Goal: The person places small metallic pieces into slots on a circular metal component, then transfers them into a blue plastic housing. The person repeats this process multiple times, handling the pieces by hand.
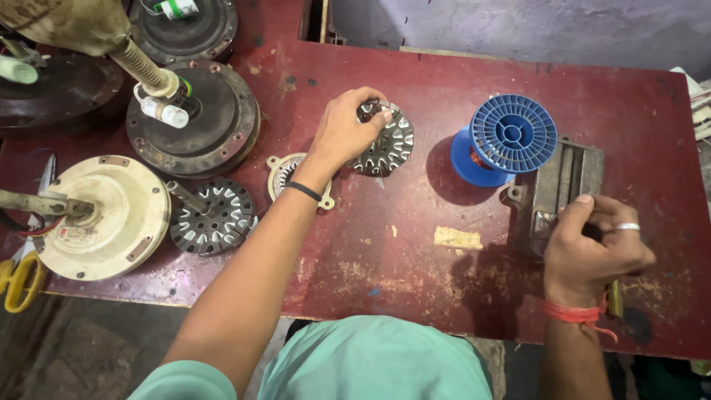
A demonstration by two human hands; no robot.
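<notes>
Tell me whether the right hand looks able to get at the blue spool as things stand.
Probably yes. The right hand rests on the grey metal block, and the blue spool stands just beyond that block on the red table, with nothing over it. The left hand is busy on a slotted metal core.

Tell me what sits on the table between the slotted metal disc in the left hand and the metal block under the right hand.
In the head view, a blue plastic spool stands between the slotted metal disc and the metal block; otherwise only bare red table.
</notes>
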